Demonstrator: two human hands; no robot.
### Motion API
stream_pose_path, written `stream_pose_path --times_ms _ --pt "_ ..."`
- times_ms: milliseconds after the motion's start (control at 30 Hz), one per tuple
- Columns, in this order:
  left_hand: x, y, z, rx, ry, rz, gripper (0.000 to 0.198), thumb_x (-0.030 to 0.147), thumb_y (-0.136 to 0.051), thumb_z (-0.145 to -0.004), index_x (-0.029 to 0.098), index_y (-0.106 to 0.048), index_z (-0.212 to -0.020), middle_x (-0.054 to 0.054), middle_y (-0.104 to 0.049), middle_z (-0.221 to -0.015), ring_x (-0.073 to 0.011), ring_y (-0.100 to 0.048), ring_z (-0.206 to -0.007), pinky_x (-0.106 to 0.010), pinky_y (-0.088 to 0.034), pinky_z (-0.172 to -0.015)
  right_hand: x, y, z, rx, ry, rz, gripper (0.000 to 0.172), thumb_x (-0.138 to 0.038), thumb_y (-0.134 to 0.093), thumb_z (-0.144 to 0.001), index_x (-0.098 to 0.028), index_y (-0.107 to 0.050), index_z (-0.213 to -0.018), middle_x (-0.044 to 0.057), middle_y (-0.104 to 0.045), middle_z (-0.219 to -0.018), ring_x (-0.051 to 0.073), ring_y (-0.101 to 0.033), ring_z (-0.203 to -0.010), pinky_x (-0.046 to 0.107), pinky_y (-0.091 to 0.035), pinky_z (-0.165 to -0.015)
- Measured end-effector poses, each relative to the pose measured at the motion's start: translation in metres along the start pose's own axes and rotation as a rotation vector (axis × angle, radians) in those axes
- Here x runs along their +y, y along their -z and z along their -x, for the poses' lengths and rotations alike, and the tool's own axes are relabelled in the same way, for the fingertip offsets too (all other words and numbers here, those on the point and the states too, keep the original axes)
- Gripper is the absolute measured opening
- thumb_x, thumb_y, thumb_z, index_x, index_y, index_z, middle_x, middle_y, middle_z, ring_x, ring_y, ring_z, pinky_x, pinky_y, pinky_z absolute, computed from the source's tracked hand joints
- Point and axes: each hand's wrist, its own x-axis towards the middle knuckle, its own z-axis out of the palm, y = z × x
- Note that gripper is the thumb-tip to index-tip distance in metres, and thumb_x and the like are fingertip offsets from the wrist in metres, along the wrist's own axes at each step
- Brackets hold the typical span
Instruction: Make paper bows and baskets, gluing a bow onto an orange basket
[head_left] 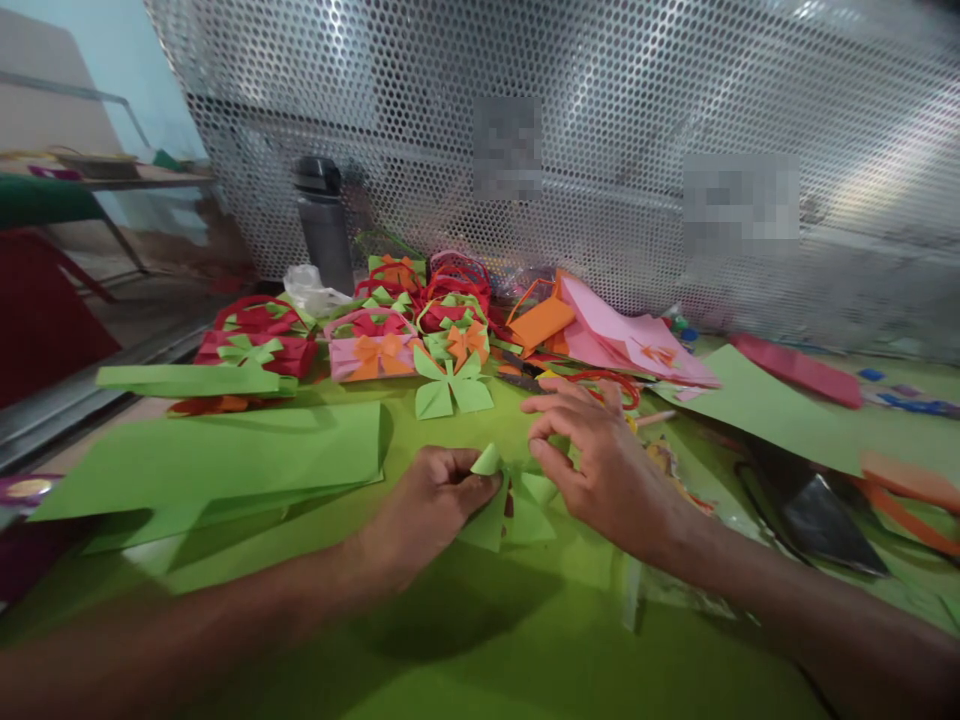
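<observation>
Pinching one flap of the small light-green folded-paper bow (517,515) on the green worktop (465,640), the left hand (431,505) has its fingers closed, the right hand (604,470) curls beside it, grip unclear; thin, crease-prone paper, probably best held at its folded centre.

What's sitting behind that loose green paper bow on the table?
Behind the bow: a pink basket and a green basket; what lies inside them is hidden.
</observation>
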Motion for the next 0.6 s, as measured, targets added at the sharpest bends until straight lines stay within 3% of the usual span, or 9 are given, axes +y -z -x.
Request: stream_pose_path --times_ms 200,300,433,600 --pt "-0.001 0.001 -0.002 -0.03 0.02 0.074 0.024 0.037 -0.065 -0.072 0.014 -0.06 -0.068 -0.003 -0.062 -0.063 -0.0116 -0.054 -0.05 -0.021 -0.038 -0.047 0.001 -0.001 0.0 0.016 0.016 -0.034 0.015 -0.012 -0.05 -0.085 -0.019 -0.054 -0.072 0.005 -0.069 -0.1 0.029 -0.051 -0.115 0.055 -0.023 -0.098" --pt "0.001 0.0 -0.003 -0.015 0.014 0.174 0.022 0.035 -0.067 -0.071 0.013 -0.063 -0.071 -0.004 -0.063 -0.061 -0.0126 -0.055 -0.049 -0.022 -0.04 -0.047 0.004 0.0 0.0 0.051 -0.008 -0.108 0.012 -0.024 -0.047 -0.091 -0.019 -0.056 -0.087 0.009 -0.067 -0.103 0.027 -0.055 -0.108 0.055 -0.028 -0.096" --pt "0.006 0.002 -0.005 0.027 -0.042 0.277 0.023 0.034 -0.072 -0.066 0.013 -0.064 -0.071 -0.004 -0.065 -0.061 -0.0155 -0.058 -0.053 -0.025 -0.047 -0.051 0.011 0.002 -0.002 0.116 -0.12 -0.337 0.031 -0.039 -0.049 -0.09 -0.018 -0.051 -0.113 0.012 -0.063 -0.111 0.026 -0.056 -0.106 0.049 -0.037 -0.092" --pt "0.009 0.002 -0.006 0.07 -0.108 0.355 0.019 0.029 -0.074 -0.064 0.012 -0.066 -0.068 -0.003 -0.064 -0.059 -0.0115 -0.055 -0.05 -0.023 -0.05 -0.056 0.019 0.001 -0.007 0.002 -0.32 -0.655 0.049 -0.051 -0.061 -0.08 -0.017 -0.05 -0.114 0.012 -0.063 -0.106 0.025 -0.059 -0.098 0.039 -0.046 -0.082"
